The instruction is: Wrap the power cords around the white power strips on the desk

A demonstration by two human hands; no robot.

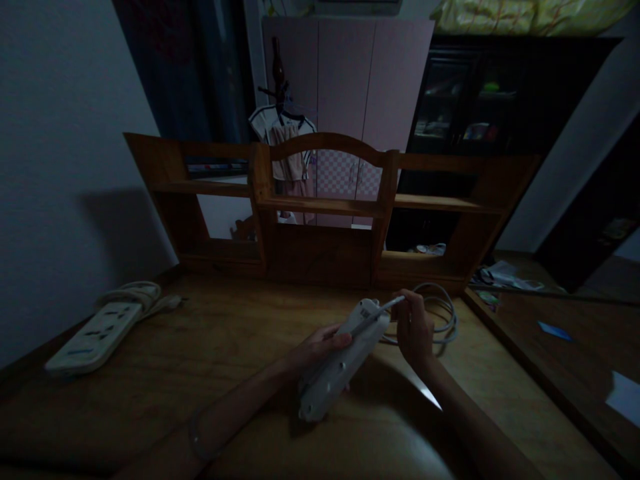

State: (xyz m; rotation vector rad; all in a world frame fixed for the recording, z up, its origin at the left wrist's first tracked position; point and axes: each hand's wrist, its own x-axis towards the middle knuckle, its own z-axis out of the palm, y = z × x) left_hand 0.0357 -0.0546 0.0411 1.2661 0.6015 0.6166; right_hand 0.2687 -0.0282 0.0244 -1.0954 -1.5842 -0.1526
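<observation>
My left hand (325, 348) is wrapped round a white power strip (345, 367), which is tilted up on its edge above the wooden table. Its far end points away and to the right. At that end a pale cable (393, 305) leaves the strip, and my right hand (414, 327) pinches it close to where it comes out. The rest of this cable lies in loose loops (453, 320) to the right of my right hand. Another white power strip (100, 333) lies flat at the left, sockets up, its cord bundled over its far end with the plug lying beside it.
A low wooden shelf unit (320, 207) runs along the table's back edge. The wall (65, 167) borders the table on the left. To the right, past a raised wooden edge (530, 373), a lower surface holds a blue card (555, 330) and a white sheet (625, 397).
</observation>
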